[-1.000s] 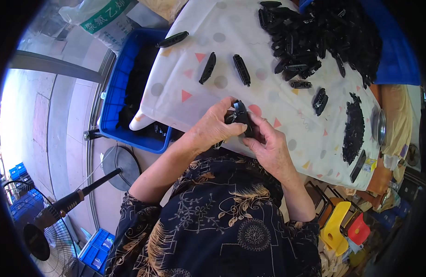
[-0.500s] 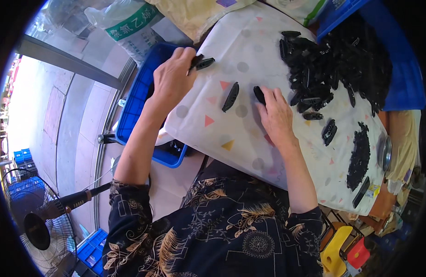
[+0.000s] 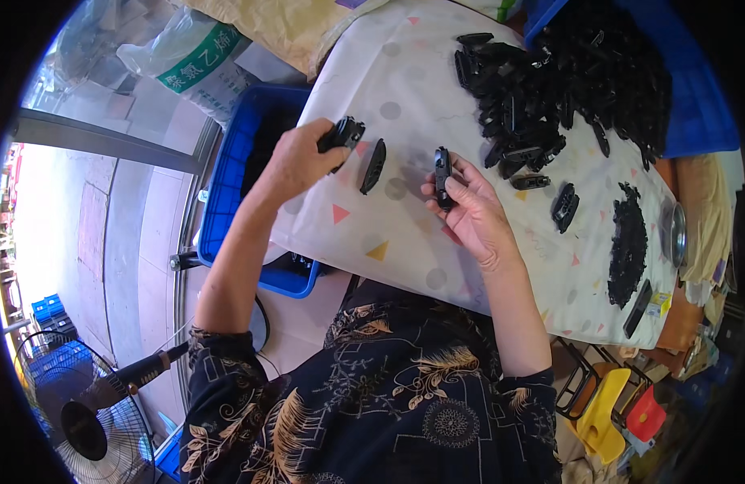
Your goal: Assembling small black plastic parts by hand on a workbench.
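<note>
While hands [image 3: 300, 164] full, lettered sack [image 3: 196, 73] beyond

A chunky black piece [image 3: 347, 135] tilts in the left grip [image 3: 300, 163], while a slim black piece [image 3: 442, 171] lies in the right grip [image 3: 477, 210].

Daylight glares from the left; edges bend

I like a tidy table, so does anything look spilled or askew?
The black parts heaped from the blue bin at upper right onto the patterned cloth look jumbled, as if tipped out, perhaps deliberately. Small black pieces form a ragged strip near the cloth's right side.
</note>
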A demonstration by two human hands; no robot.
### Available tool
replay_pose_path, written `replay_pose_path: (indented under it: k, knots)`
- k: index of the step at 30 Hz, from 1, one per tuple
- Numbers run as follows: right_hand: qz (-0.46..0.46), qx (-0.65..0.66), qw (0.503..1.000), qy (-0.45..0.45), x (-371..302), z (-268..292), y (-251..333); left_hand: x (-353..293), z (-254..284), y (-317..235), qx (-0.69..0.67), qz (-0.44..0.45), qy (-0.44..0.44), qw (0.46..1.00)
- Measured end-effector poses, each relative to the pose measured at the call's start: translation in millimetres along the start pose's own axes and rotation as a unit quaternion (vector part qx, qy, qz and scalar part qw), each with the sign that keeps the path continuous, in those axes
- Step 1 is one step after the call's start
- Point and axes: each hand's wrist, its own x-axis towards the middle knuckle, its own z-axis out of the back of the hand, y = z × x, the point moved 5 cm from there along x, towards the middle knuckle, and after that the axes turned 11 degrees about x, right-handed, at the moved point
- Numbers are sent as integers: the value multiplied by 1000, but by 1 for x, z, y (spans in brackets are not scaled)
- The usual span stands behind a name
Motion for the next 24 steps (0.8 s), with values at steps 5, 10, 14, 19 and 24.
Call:
replay_pose_path:
  k: [5, 10, 14, 19, 24]
  knots:
    - [6, -1, 1000, 17, -4, -3, -3, -9, -24, -13, -55, -16, 22, 998]
    - [-23, 32, 999, 17, -2, -6, -9, -15, -38, -11, -132, 33, 39, 990]
    - [-4, -65, 997, -29, 12, -13, -24, -18, -41, -15, -143, 29, 33, 989]
    - [-7, -156, 987, 25, 45, -44, -62, -28, -22, 12, -27, -5, -106, 994]
    - [197, -223, 941, 159, 100, -99, -123, -48, 38, 61, -66, 97, -131, 984]
